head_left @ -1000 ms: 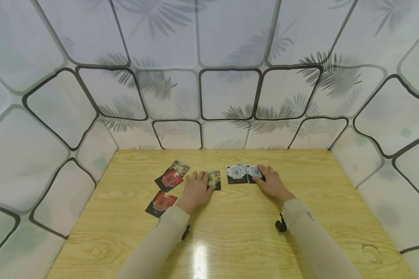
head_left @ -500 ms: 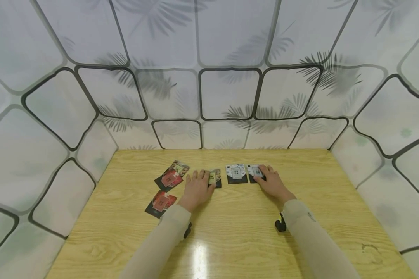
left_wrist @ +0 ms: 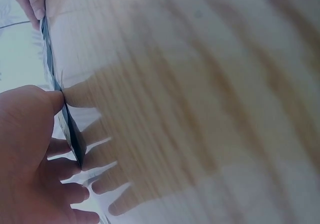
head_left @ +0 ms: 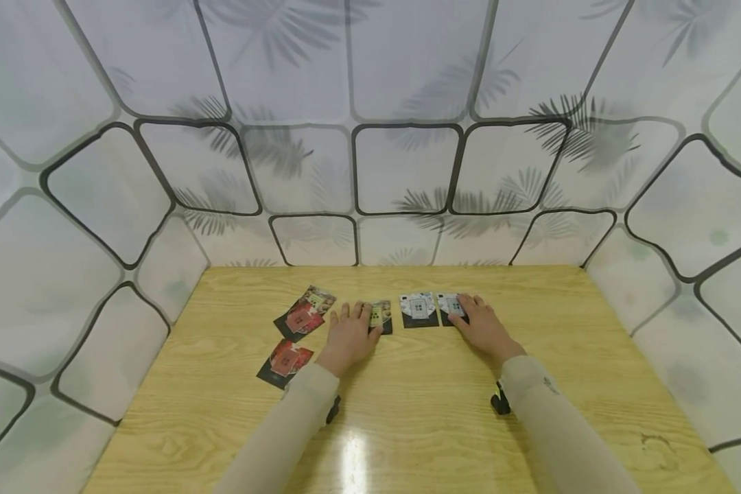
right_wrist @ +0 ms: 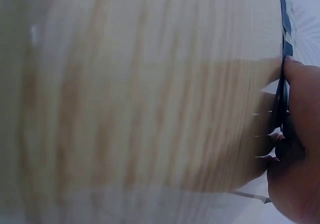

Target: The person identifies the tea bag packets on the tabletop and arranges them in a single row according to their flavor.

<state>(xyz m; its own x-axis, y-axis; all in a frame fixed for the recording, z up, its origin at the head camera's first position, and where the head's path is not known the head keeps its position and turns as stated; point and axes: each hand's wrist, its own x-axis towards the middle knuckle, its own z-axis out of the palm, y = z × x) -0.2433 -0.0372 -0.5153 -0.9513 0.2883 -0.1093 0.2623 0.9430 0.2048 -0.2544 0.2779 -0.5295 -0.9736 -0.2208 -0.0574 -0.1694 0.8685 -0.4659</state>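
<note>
My left hand (head_left: 350,339) lies on a yellow-and-black card (head_left: 379,317), covering its left part, with fingers extended and the thumb near its front edge. Seen from the left wrist, the thumb and fingertips touch this thin card (left_wrist: 72,134) flat on the table. To the right, my right hand (head_left: 484,328) rests on a silver-and-black card (head_left: 452,307); fingers lie over its right side, thumb at its front. The right wrist view shows that card (right_wrist: 281,99) edge-on under the hand. Another silver card (head_left: 418,310) lies between the hands, a narrow gap from the right one.
At the left, a red card (head_left: 302,318) overlaps a yellow one (head_left: 317,297), both tilted. A separate red card (head_left: 286,361) lies nearer, beside the left sleeve. The wooden table (head_left: 420,425) meets patterned fabric walls (head_left: 401,171) at the back and sides.
The two silver cards touched or nearly touched a second ago; a small gap now separates them, the right one shifted slightly right. The yellow card under my left hand moved very slightly.
</note>
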